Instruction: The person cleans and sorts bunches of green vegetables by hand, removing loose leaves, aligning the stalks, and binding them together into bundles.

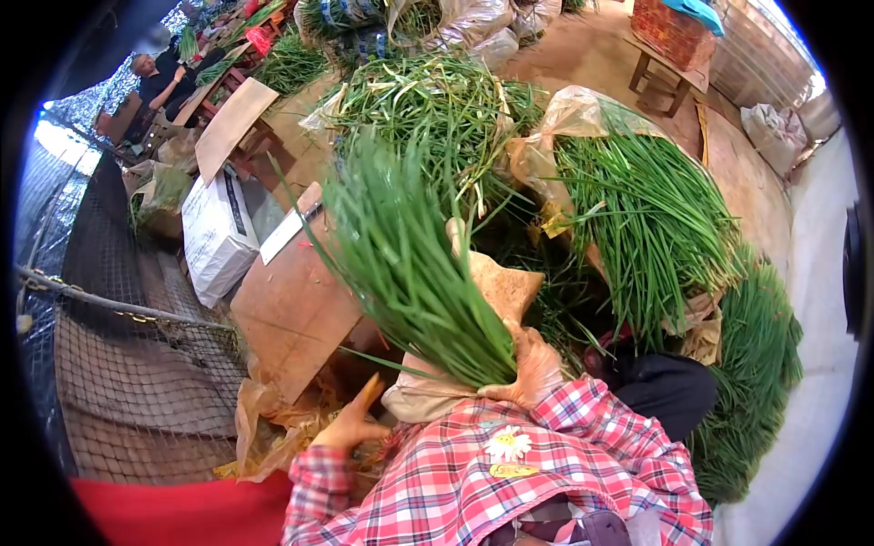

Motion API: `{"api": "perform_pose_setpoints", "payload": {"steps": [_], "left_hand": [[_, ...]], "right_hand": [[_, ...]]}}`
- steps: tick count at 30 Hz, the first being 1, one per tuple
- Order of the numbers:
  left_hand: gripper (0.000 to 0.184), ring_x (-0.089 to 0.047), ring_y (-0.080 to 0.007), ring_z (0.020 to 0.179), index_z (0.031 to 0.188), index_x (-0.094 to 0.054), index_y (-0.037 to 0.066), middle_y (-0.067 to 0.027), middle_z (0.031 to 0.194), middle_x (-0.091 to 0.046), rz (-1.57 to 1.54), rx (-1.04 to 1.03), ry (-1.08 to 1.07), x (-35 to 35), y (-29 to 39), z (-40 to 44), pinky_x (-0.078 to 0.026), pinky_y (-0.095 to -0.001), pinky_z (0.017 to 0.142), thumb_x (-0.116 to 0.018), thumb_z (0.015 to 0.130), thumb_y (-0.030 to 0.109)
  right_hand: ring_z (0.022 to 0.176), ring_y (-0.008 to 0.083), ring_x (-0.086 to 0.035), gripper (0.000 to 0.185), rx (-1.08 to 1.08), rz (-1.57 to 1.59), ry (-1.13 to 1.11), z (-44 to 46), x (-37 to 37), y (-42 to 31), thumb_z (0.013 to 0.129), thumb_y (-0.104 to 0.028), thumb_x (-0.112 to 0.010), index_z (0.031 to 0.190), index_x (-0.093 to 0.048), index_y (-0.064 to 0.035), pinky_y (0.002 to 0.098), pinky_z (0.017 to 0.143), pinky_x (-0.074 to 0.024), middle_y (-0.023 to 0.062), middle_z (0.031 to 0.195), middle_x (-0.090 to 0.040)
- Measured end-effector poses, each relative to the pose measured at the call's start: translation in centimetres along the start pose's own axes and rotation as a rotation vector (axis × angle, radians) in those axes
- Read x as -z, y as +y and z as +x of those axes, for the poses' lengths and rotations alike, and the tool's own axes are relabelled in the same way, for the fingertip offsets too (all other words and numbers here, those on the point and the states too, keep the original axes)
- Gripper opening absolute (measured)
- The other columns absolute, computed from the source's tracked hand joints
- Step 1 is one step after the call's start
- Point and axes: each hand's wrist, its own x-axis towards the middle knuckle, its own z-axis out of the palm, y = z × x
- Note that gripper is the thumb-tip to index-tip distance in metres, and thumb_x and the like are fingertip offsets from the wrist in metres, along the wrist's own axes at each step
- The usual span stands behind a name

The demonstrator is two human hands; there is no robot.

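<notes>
My right hand [535, 369] is closed around the lower end of a bunch of green chives [414, 264] at my lap. The long leaves fan up and to the left, a little blurred. My left hand [353, 419] is held apart from the bunch at the lower left, its thumb and fingers spread, with nothing in it. Just above that hand is a brown board [296, 309]. Across the board's far end lies a flat, pale, blade-like piece [289, 238] with a dark end.
A large heap of chives [428, 118] stands ahead, and an open plastic sack of chives [637, 200] is at the right. More chives [751, 382] lie beside a pale wall. At left are a white box [217, 238] and black netting [146, 364]. Another person [164, 91] sits far left.
</notes>
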Motion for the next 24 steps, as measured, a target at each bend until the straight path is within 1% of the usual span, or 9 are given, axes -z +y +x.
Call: {"api": "perform_pose_setpoints", "payload": {"steps": [2, 4, 6, 8, 9, 13, 20, 21, 24], "left_hand": [[0.088, -0.042, -0.0260, 0.121, 0.133, -0.035, -0.001, -0.0159, 0.127, -0.048, -0.331, -0.394, 0.018, -3.6, 3.0, 5.8, -0.032, -0.0350, 0.103, -0.081, 0.060, 0.017], [0.074, -0.048, -0.0229, 0.115, 0.128, -0.042, 0.000, -0.0121, 0.122, -0.051, -0.524, -0.015, 0.050, -4.7, 5.9, 8.1, -0.037, -0.0344, 0.099, -0.078, 0.064, 0.009], [0.059, -0.054, -0.0195, 0.105, 0.121, -0.049, 0.001, -0.0095, 0.116, -0.055, -0.692, 0.056, -0.038, -6.9, 10.1, 10.1, -0.043, -0.0324, 0.091, -0.074, 0.067, 0.001], [0.052, -0.057, -0.0187, 0.098, 0.116, -0.052, 0.001, -0.0085, 0.111, -0.058, -0.535, -0.016, -0.017, -7.7, 11.1, 11.6, -0.048, -0.0310, 0.084, -0.072, 0.068, -0.002], [0.049, -0.059, -0.0183, 0.093, 0.112, -0.054, 0.001, -0.0074, 0.104, -0.061, -0.637, -0.234, -0.031, -8.7, 11.3, 11.8, -0.049, -0.0305, 0.080, -0.073, 0.067, -0.003], [0.070, -0.054, -0.0174, 0.100, 0.124, -0.042, 0.003, -0.0059, 0.111, -0.055, -0.500, -0.437, -0.127, -8.6, 15.2, 13.0, -0.045, -0.0317, 0.087, -0.076, 0.063, -0.001], [0.062, -0.060, -0.0211, 0.091, 0.117, -0.051, 0.004, -0.0072, 0.101, -0.062, -0.741, -0.834, 0.005, -4.6, 27.0, 11.5, -0.048, -0.0340, 0.083, -0.075, 0.060, -0.001], [0.074, -0.060, -0.0230, 0.093, 0.121, -0.041, 0.006, -0.0082, 0.103, -0.061, -0.660, -0.889, -0.006, -2.2, 28.4, 11.0, -0.049, -0.0365, 0.084, -0.079, 0.058, 0.000], [0.047, -0.064, -0.0181, 0.078, 0.103, -0.055, 0.005, -0.0062, 0.091, -0.065, -0.440, -1.162, 0.226, 4.1, 30.8, 8.0, -0.053, -0.0318, 0.073, -0.075, 0.061, -0.003]], "right_hand": [[0.101, 0.0423, -0.050, 0.120, 0.128, 0.023, 0.015, -0.3, -0.1, -0.3, 0.047, -0.059, -0.078, 0.138, -0.018, -0.0103, 0.0457, 0.085, -0.0441, 0.0263, 0.112, -0.046], [0.103, 0.0418, -0.050, 0.118, 0.073, 0.027, -0.043, 0.3, -0.3, -0.2, 0.048, -0.058, -0.079, 0.138, -0.019, -0.0105, 0.0458, 0.087, -0.0432, 0.0259, 0.113, -0.046], [0.105, 0.0414, -0.049, 0.116, 0.023, 0.022, -0.097, 0.6, -0.5, 0.2, 0.049, -0.056, -0.079, 0.138, -0.019, -0.0107, 0.0458, 0.088, -0.0422, 0.0254, 0.115, -0.047], [0.107, 0.0393, -0.049, 0.111, -0.046, 0.167, -0.126, 1.0, -0.6, 0.3, 0.051, -0.053, -0.079, 0.137, -0.023, -0.0091, 0.0447, 0.091, -0.0407, 0.0242, 0.119, -0.046], [0.111, 0.0354, -0.049, 0.106, 0.050, 0.319, -0.061, 0.9, 0.0, -0.2, 0.053, -0.048, -0.080, 0.135, -0.027, -0.0067, 0.0421, 0.094, -0.0402, 0.0224, 0.122, -0.046], [0.107, 0.0226, -0.054, 0.098, 0.042, 0.702, 0.018, 1.7, 1.9, -1.1, 0.055, -0.021, -0.081, 0.136, -0.028, -0.0056, 0.0305, 0.094, -0.0421, 0.0126, 0.118, -0.054], [0.101, 0.0254, -0.058, 0.088, 0.368, 0.371, 0.198, 9.3, 10.3, -8.2, 0.057, -0.018, -0.079, 0.130, -0.034, -0.0022, 0.0350, 0.090, -0.0456, 0.0164, 0.113, -0.057], [0.102, 0.0248, -0.057, 0.088, 0.414, 0.374, 0.184, 10.9, 11.0, -10.5, 0.057, -0.019, -0.079, 0.130, -0.034, -0.0021, 0.0338, 0.091, -0.0441, 0.0158, 0.112, -0.057], [0.107, 0.0246, -0.053, 0.092, 0.548, 0.528, 0.101, 16.2, 9.7, -17.6, 0.057, -0.020, -0.081, 0.132, -0.031, -0.0020, 0.0339, 0.095, -0.0415, 0.0167, 0.117, -0.053]]}}
